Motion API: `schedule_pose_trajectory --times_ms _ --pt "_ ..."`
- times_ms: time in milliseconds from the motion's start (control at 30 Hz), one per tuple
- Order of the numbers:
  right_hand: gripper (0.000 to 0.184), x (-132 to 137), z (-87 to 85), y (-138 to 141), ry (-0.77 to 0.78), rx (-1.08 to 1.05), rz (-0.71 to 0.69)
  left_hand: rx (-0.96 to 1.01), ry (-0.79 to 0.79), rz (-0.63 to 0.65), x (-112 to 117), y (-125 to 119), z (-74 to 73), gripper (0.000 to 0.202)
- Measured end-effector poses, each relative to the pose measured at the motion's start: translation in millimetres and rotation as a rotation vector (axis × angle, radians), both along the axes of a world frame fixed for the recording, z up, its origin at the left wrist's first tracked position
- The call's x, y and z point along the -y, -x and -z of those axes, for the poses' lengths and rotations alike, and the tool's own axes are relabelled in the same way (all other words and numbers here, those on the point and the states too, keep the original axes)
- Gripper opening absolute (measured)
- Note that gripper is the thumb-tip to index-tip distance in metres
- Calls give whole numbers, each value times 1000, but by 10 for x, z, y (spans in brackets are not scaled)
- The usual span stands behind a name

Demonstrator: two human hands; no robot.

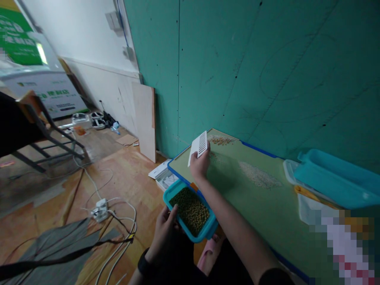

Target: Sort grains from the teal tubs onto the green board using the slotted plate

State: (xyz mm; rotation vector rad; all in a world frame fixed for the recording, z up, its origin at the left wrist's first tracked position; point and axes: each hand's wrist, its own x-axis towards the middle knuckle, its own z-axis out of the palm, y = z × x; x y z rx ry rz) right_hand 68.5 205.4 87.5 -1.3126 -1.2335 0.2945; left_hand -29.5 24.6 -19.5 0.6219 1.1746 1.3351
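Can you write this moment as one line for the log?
left hand: holds blue tub, green and tan beans inside | right hand: holds white slotted tool | tabletop: yellowish beans, pale grains

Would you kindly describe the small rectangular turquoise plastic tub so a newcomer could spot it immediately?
Find the pale green, blue-edged tabletop. Beside its near edge, the left hand grips the small turquoise plastic tub. Unlike the larger turquoise plastic bin farther right, it holds dark green and tan grains.

The green sign (18, 37) bears white lettering too blurred to read. The white panel (59, 95) below it carries green characters, equally unclear.
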Motion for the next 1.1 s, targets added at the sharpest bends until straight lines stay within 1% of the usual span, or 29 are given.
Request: schedule_pose_trajectory --times_ms 100,200,367,467,567,800,867,933,1000,1100 --pt "76 -31 16 93 26 -45 4 20 12 -7 17 19 19 53" --pt "78 -44 71 198 68 -75 19 33 16 0 25 19 21 53" --pt "82 -32 188 315 97 -86 69 2 2 -1 28 -2 -47 55" --pt "78 1 215 331 90 -119 122 -15 5 3 33 -2 -119 58" --pt "73 40 211 323 65 -171 138 -27 13 5 41 7 -147 60" --pt "69 159 211 227 50 -176 139 -22 1 10 51 3 -69 59" --pt "69 201 203 130 25 -158 147 -21 2 8 55 3 -67 58" --pt "69 209 170 -55 -8 -128 148 -17 6 15 59 8 -73 59" --pt "66 149 106 -348 -33 -97 141 -10 12 17 62 17 -73 61" --pt "47 -104 -22 -947 -20 -31 126 12 17 8 60 28 -50 61"
